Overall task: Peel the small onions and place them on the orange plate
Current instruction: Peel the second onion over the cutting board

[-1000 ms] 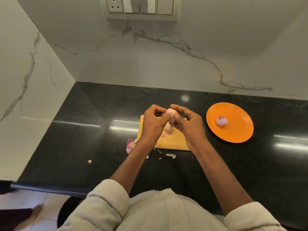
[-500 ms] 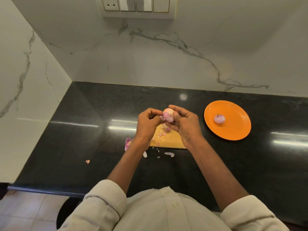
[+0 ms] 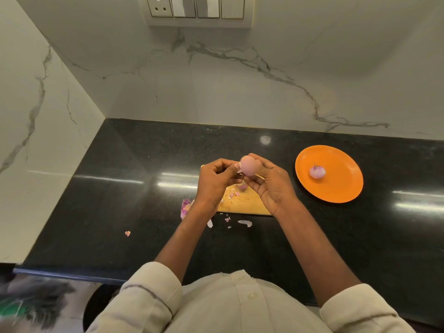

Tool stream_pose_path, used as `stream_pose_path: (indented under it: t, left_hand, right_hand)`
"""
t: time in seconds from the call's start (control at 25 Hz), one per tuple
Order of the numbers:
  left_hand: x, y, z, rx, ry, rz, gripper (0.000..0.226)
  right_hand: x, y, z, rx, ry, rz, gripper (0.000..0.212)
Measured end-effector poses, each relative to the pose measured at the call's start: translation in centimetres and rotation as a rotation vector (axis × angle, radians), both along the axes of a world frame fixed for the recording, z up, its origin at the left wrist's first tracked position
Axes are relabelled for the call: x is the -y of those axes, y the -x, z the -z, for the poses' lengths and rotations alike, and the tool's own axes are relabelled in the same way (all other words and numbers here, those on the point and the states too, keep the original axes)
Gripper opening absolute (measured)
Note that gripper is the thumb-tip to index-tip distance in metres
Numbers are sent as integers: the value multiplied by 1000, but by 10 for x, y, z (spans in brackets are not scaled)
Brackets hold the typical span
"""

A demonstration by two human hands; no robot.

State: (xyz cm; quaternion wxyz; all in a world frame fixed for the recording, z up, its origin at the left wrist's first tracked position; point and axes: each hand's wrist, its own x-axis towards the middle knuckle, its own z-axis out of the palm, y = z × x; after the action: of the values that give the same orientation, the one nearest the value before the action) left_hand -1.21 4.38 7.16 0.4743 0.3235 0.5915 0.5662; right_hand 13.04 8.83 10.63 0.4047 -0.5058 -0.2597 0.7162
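Two hands meet above a wooden cutting board [image 3: 242,203] on a black table [image 3: 120,188]. The right hand [image 3: 271,186] curls its fingers [image 3: 258,159] around one small onion [image 3: 248,165], pale pink and mostly bare of skin, held up in the air over the far end of the board. The left hand [image 3: 215,181] is just beside it, its fingers bent inward, with the thumb and fingertips pinching at a bit of skin on the onion's left side. A second onion [image 3: 317,171], peeled and purple-white, lies alone on the one orange plate [image 3: 346,188], which sits on the table to the right of the board and well apart from the hands. Another small purple piece [image 3: 242,186] lies on the board under the hands; whether it is an onion or a scrap cannot be told. Small bits of peel [image 3: 231,194] are scattered on the board, a pile of purple skins [image 3: 185,207] lies on the table just left of the board, several pale flakes [image 3: 245,223] rest near its front edge, and one stray flake [image 3: 127,233] lies farther left. Behind the table rises a marble wall [image 3: 240,80] with one switch panel [image 3: 199,10] at the top. Both sleeves [image 3: 153,294] are light and rolled up.
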Motion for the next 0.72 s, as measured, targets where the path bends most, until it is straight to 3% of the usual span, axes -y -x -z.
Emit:
stream_pose_path:
  t: [0.2, 0.48, 0.72]
  left_hand:
    - [0, 1, -1, -8, 16, -26, 14]
    - [2, -1, 5, 94, -4, 48, 24]
    - [-1, -1, 9, 55, 12, 30, 19]
  right_hand:
    - [4, -1, -4, -67, 25, -23, 23]
    - [1, -4, 0, -97, 125, 12, 14]
    - [1, -8, 1, -19, -18, -144, 27]
